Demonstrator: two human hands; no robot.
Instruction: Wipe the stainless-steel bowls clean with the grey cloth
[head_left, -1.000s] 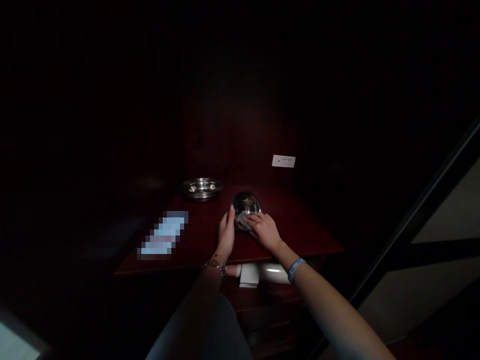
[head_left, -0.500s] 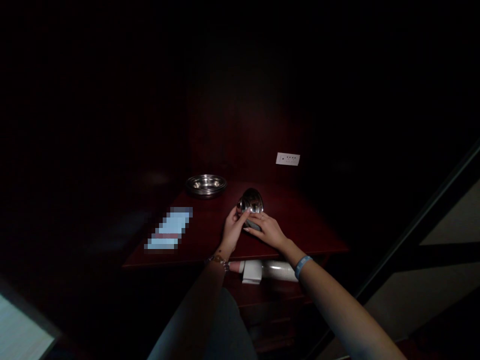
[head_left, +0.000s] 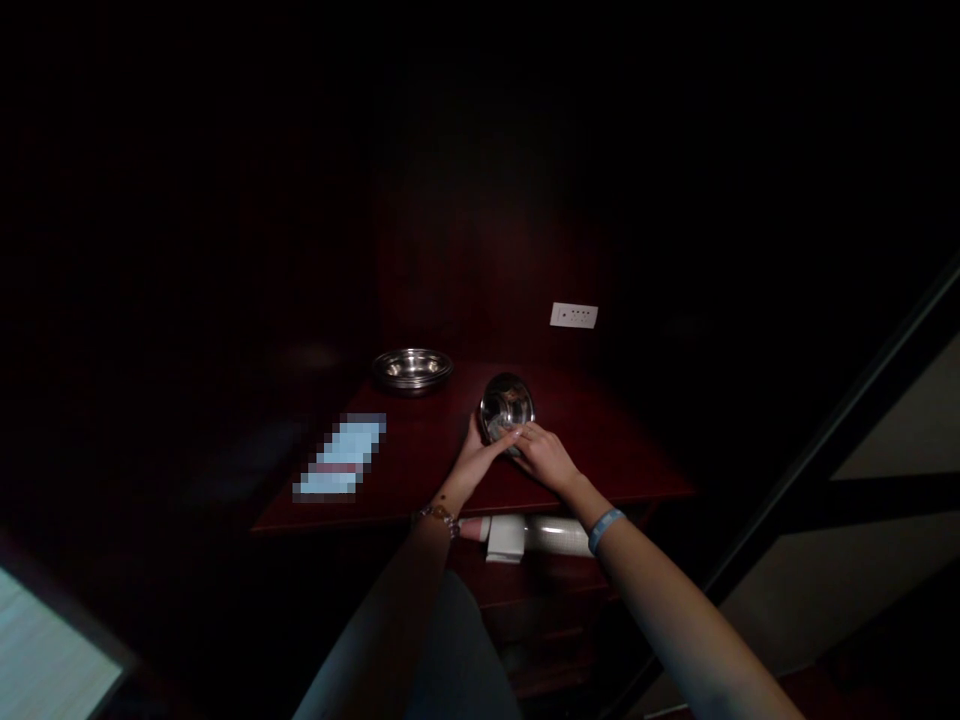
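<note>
Shiny metal shows between the fingers. The left hand (head_left: 474, 462) and the right hand (head_left: 549, 456) curl round a small round silver bowl (head_left: 507, 406), tipped on its edge so its inside faces up. It rests on the dark red wooden table (head_left: 600, 450). A wide silver dish (head_left: 412, 368) sits behind.
</note>
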